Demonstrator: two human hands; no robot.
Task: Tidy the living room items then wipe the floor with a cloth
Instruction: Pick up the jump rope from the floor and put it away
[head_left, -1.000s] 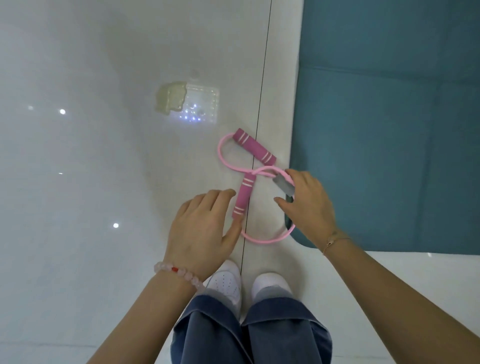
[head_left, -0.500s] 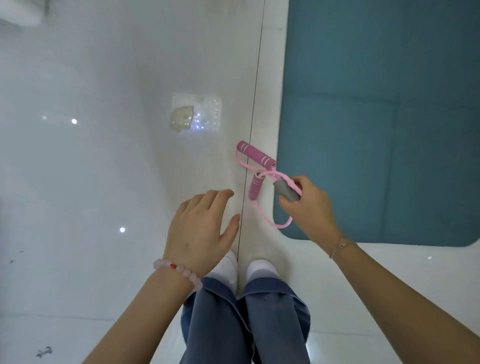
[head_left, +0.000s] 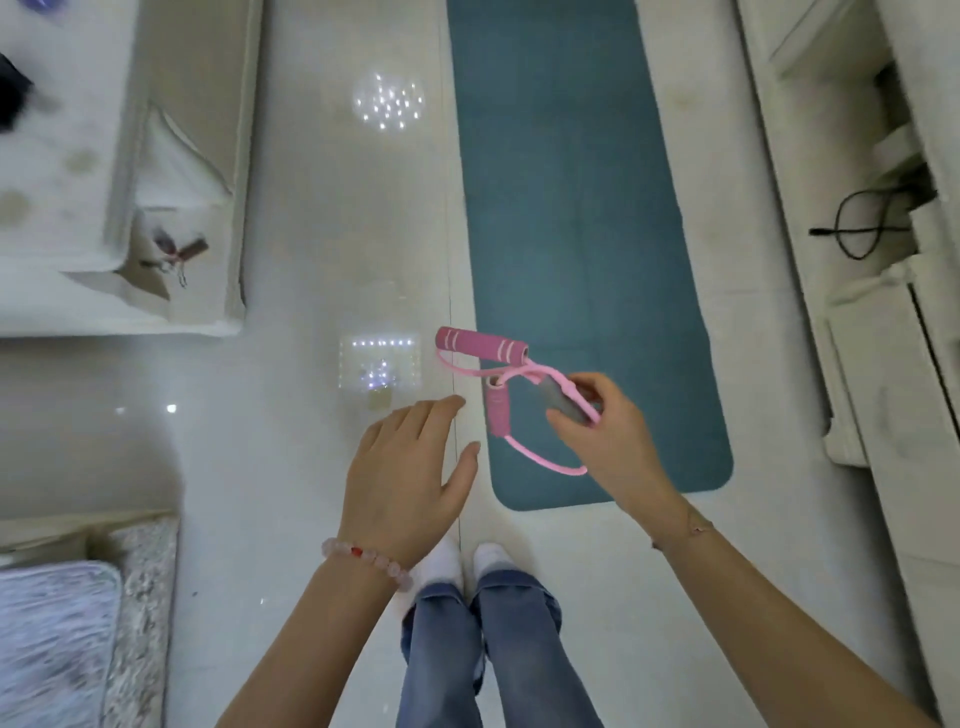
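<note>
A pink figure-eight resistance band with two pink foam handles hangs in the air above the floor. My right hand pinches its grey middle piece between thumb and fingers, and the loops dangle below. My left hand hovers just left of the band with fingers spread and relaxed, holding nothing. A teal exercise mat lies flat on the glossy white tile floor, under and beyond my right hand.
A white low table stands at the upper left, with a small item on its lower shelf. A fluffy grey rug lies at the lower left. White cabinets with a black cable line the right side. My feet are at bottom centre.
My right hand has lifted the pink band off the floor, and my view has risen as I stand up. My left hand let go of the handle and now hovers.
</note>
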